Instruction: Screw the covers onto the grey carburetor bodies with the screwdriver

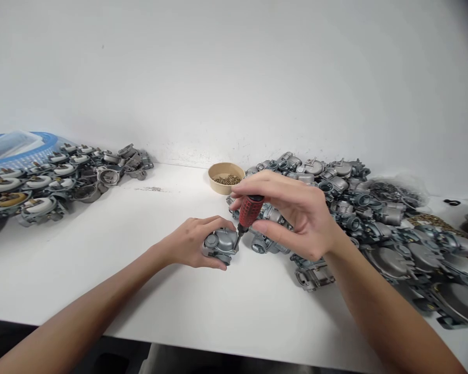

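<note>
My left hand [193, 241] is closed around a small grey metal carburetor [226, 240], steadying it on the white table. In my right hand [296, 213] is a screwdriver [250, 212] with a red and black handle, gripped between thumb and fingers. The screwdriver leans slightly, its shaft pointing down to the right edge of the carburetor. Its tip meets the carburetor near a corner of the cover; any screw under it is too small to make out. Behind both hands stands a round tan bowl [214, 182] holding many small brass-coloured screws.
Many assembled carburetors [390, 259] crowd the right side, some close behind my right hand. On the left lie rows of open carburetor bodies [39, 182] with white floats, beside a blue basket [49, 140]. A plastic bag of dark small parts [398, 192] sits at the back right.
</note>
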`<state>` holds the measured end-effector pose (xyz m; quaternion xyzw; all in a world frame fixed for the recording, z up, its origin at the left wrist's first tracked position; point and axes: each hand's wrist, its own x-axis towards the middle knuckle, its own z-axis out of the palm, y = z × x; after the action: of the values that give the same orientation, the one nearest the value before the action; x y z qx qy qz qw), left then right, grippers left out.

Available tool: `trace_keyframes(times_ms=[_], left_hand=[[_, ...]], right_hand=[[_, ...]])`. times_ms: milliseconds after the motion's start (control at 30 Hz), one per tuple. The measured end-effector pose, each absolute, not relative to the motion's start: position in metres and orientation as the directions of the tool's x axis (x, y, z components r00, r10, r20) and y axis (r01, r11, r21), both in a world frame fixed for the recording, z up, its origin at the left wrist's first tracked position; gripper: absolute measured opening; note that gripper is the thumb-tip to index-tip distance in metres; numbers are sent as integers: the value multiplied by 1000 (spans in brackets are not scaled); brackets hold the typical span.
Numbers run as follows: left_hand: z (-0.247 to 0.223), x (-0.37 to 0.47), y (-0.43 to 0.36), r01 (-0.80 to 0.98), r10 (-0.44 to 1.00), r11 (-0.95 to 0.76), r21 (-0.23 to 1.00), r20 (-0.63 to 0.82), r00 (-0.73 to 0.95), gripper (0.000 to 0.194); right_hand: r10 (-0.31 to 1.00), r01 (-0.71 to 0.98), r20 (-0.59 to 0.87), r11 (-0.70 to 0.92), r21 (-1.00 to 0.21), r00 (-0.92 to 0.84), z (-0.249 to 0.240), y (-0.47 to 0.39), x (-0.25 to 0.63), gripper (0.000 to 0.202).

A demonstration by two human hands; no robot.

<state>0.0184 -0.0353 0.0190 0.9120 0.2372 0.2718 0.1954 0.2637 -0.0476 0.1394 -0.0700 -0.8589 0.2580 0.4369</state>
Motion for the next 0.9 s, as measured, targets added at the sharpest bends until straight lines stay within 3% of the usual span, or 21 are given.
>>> trace_keyframes(times_ms=[233,400,600,767,900], left_hand=[[19,19,-36,326,536,-817,476,420,732,67],[20,20,-36,314,531,-819,480,426,733,65],[19,21,-36,300,523,-827,475,455,721,60],[18,20,-35,280,507,-838,468,479,717,62],[18,21,-34,270,498,-846,459,503,706,63]], right_hand=[[319,-65,772,905,-420,-550,139,-46,262,42],[326,-123,712,857,-500,-622,140,-47,264,46],[322,-55,785,910,-410,-530,138,-46,260,36],[324,-84,708,876,-475,-627,139,-48,262,47],[312,-55,773,912,-407,-552,138,-47,261,38]])
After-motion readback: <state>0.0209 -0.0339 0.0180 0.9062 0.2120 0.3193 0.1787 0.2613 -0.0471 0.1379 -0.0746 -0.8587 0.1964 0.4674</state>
